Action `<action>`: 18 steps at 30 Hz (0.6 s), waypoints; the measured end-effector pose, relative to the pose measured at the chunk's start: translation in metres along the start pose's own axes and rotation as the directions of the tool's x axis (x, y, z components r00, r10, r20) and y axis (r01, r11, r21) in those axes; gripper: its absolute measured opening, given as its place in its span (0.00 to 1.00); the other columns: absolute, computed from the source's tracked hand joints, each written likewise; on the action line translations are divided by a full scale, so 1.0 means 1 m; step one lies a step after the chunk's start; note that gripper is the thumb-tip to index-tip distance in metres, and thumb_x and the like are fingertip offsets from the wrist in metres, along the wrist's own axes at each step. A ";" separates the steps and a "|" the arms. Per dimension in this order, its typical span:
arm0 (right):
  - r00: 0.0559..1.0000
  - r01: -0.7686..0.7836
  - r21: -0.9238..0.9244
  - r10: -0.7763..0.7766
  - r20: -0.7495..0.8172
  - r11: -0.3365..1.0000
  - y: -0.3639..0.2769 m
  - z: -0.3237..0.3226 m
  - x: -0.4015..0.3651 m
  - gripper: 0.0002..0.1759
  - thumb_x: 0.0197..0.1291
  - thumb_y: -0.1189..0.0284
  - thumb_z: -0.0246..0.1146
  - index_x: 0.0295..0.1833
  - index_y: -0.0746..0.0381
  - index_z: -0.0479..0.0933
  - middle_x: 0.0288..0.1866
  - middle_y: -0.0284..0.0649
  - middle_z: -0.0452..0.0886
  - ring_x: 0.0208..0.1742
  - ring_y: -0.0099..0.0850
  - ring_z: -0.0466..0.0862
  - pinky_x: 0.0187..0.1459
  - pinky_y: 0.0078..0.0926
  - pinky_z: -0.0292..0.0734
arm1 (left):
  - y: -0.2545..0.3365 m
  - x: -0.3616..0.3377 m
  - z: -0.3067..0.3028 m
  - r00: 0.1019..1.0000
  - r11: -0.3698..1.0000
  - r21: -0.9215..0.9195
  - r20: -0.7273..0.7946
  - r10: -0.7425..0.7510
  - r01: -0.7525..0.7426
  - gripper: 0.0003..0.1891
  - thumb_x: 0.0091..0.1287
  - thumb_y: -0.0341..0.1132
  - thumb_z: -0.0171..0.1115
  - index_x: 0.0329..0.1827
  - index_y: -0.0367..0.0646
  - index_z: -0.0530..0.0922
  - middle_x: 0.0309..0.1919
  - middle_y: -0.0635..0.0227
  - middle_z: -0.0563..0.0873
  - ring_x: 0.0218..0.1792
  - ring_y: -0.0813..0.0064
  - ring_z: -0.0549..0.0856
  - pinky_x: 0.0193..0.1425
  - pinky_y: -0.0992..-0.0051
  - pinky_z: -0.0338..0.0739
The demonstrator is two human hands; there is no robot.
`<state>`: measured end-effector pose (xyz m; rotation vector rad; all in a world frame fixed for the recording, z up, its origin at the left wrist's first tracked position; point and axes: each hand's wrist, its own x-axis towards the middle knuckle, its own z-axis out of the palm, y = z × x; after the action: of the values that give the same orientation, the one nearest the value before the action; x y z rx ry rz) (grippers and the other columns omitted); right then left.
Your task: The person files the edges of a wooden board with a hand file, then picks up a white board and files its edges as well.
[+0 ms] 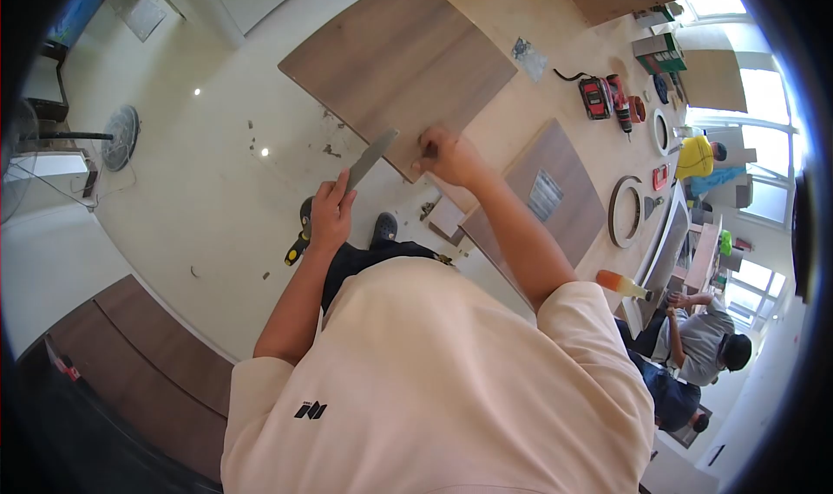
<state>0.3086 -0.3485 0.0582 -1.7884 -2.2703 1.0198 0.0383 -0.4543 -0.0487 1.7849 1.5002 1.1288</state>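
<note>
My left hand is closed around a flat file with a long grey blade and a black-and-yellow handle. The blade points up and to the right, its tip close to the near edge of a brown wood-grain board. At that board's near corner is my right hand, fingers curled together in a pinch. Something small and dark shows at its fingertips, too small to name. A second brown board with a clear-wrapped packet on it lies under my right forearm.
On the wooden worktop are a red cordless drill, a red-and-black battery pack, ring-shaped pieces and an orange-tinted bottle. Scraps litter the floor. A fan stands left. Co-workers sit at right.
</note>
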 end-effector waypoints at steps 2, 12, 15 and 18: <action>0.973 -0.030 -0.195 -0.016 -0.231 0.980 -0.001 -0.012 -0.008 0.31 0.55 0.59 0.77 0.62 0.58 0.78 0.67 0.47 0.76 0.68 0.48 0.76 0.66 0.47 0.72 | 0.001 -0.001 0.015 1.000 1.000 -0.014 -0.003 -0.024 0.024 0.28 0.68 0.28 0.69 0.73 0.52 0.77 0.36 0.58 0.81 0.34 0.56 0.81 0.40 0.63 0.77; 0.985 -0.054 -0.357 -0.010 -0.175 0.933 0.027 0.001 -0.015 0.43 0.62 0.49 0.69 0.78 0.57 0.68 0.86 0.45 0.57 0.85 0.50 0.55 0.80 0.57 0.52 | 0.032 -0.014 0.043 0.998 0.998 0.026 0.018 0.065 -0.066 0.31 0.64 0.27 0.70 0.72 0.55 0.78 0.36 0.59 0.81 0.35 0.54 0.82 0.40 0.60 0.77; 0.957 0.210 -0.333 -0.263 -0.122 0.919 0.005 0.017 -0.003 0.46 0.57 0.48 0.72 0.77 0.57 0.69 0.85 0.46 0.58 0.86 0.50 0.53 0.80 0.62 0.48 | 0.017 -0.027 0.011 0.994 0.997 0.020 -0.074 -0.077 0.079 0.30 0.65 0.27 0.70 0.73 0.50 0.77 0.37 0.58 0.81 0.36 0.56 0.81 0.40 0.62 0.77; 0.948 0.254 -0.340 -0.303 -0.098 0.905 -0.032 0.018 0.033 0.46 0.54 0.46 0.73 0.76 0.55 0.71 0.84 0.44 0.60 0.85 0.49 0.55 0.80 0.59 0.49 | -0.007 -0.040 -0.037 0.976 0.991 0.093 -0.205 -0.078 0.099 0.29 0.68 0.26 0.68 0.73 0.47 0.77 0.37 0.57 0.81 0.36 0.58 0.81 0.40 0.64 0.76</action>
<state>0.2634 -0.3301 0.0501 -1.5058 -2.6137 0.4687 0.0017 -0.4954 -0.0456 1.6923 1.7674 1.2370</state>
